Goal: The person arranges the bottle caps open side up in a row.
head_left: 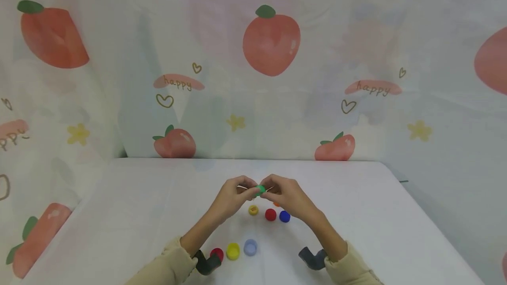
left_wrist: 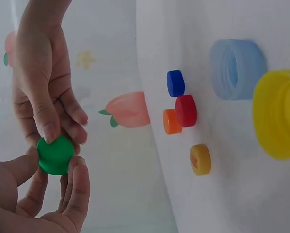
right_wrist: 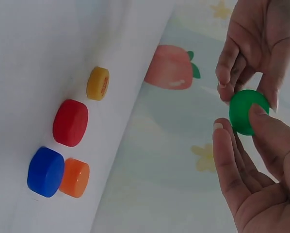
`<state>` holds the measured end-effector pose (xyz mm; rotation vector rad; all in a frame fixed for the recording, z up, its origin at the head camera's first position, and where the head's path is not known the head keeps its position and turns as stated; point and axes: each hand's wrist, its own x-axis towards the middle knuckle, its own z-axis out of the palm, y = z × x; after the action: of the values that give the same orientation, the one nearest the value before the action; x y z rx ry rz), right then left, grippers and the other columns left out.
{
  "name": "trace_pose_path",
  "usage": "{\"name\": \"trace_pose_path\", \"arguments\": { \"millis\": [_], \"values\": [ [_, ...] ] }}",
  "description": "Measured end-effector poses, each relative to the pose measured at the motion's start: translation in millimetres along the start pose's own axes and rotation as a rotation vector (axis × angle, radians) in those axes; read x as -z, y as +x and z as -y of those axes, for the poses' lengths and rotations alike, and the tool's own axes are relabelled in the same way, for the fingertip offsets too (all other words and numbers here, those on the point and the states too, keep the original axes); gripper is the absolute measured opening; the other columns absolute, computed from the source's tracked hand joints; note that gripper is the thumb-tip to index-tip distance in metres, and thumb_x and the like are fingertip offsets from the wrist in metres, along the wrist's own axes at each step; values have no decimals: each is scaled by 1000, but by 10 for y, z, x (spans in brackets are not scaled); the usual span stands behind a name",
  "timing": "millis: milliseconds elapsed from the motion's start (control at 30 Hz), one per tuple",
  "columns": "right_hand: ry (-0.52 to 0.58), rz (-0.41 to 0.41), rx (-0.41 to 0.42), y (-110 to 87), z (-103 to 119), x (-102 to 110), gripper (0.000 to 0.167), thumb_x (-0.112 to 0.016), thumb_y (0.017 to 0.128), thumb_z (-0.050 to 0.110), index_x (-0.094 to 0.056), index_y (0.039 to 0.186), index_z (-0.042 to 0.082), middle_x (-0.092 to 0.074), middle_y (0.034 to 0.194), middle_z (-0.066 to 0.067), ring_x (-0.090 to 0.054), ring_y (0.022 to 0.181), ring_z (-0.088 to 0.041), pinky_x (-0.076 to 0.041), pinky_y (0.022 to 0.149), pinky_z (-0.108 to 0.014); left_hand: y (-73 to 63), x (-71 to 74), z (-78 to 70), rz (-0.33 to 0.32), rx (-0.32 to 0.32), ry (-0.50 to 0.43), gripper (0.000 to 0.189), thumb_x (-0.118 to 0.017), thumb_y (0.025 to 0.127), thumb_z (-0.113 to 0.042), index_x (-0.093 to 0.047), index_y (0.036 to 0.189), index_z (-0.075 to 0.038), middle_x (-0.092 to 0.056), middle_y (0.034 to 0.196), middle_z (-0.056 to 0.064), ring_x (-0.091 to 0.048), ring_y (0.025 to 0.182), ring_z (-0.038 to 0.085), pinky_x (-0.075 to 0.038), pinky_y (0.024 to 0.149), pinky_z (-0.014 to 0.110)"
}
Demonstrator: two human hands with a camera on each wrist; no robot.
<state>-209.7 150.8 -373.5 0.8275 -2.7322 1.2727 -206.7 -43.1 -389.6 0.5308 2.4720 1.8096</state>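
A green bottle cap [head_left: 260, 190] is held up above the white table, between both hands. My left hand [head_left: 233, 196] pinches its left side with thumb and fingers, while the right hand [head_left: 288, 193] grips the opposite side. Seen from the left wrist, the round face of the green cap [left_wrist: 56, 156] shows plainly with fingertips of both hands around its edge. Below the hands lie a small amber cap [head_left: 253, 210], a red cap [head_left: 270, 214] and a blue cap [head_left: 284, 217]. An orange cap [right_wrist: 75, 178] sits beside the blue one, partly hidden in the head view.
Closer to the body, a red cap [head_left: 217, 254], a yellow cap [head_left: 233, 251] and a light blue cap [head_left: 250, 247] lie in a row. Dark wrist mounts [head_left: 207, 264] show at the sleeves. A fruit-print curtain [head_left: 273, 113] hangs behind the table [head_left: 158, 214].
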Motion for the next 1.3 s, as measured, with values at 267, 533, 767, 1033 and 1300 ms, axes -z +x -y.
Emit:
{"name": "trace_pose_path", "arguments": {
  "millis": [267,533,767,1033,1300],
  "values": [
    [-7,31,42,-93,-9,-46,19,-71,85,20,-63,102,13,-68,94,6,-65,87,-7,-51,77,-24,-123,-14,-30,-1,28,51,17,-70,86,-24,-67,95,-10,-66,91,0,-67,77,15,-53,72,31],
    [-24,49,79,-173,31,-30,16,-69,86,22,-66,99,13,-66,96,7,-64,89,-6,-51,79,-24,-215,-40,-16,8,-28,140,9,-72,85,-19,-70,89,-12,-68,85,-6,-66,78,13,-52,72,26],
    [-4,102,88,-247,20,-33,19,-71,85,16,-64,103,13,-65,95,9,-63,85,-6,-51,78,-26,-290,-73,36,35,-126,160,4,-72,84,-12,-71,87,-11,-65,89,-6,-64,80,7,-51,75,21],
    [-62,183,48,-322,-1,-23,41,-72,84,19,-59,120,4,-62,94,8,-60,86,-6,-51,78,-28,-373,-125,92,100,-141,164,8,-70,86,-13,-69,93,-10,-66,93,-7,-62,83,5,-49,77,19],
    [-80,300,26,-344,10,-20,29,-73,83,14,-66,110,4,-62,87,11,-59,79,-5,-49,69,-22,-455,-173,160,132,-88,142,19,-71,85,-22,-63,96,-9,-64,95,-4,-62,89,13,-49,79,21]
  ]
}}
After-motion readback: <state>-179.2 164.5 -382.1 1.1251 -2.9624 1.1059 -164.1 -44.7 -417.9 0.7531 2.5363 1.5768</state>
